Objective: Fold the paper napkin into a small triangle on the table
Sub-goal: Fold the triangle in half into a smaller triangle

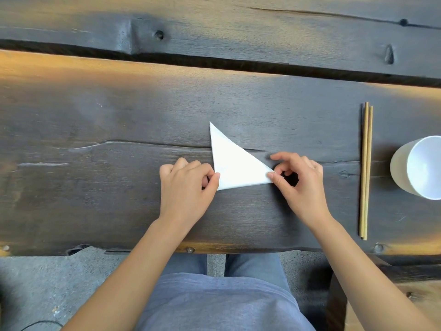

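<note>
A white paper napkin (pixel 232 163) lies flat on the dark wooden table (pixel 119 120) as a triangle, one tip pointing away from me. My left hand (pixel 188 187) pinches the near left corner between thumb and forefinger. My right hand (pixel 300 185) pinches the right corner with thumb and forefinger, the other fingers curled above the table.
A pair of wooden chopsticks (pixel 365 170) lies lengthwise to the right of my right hand. A white cup (pixel 420 167) stands at the right edge of view. A gap (pixel 214 60) splits the tabletop farther back. The near table edge runs above my lap.
</note>
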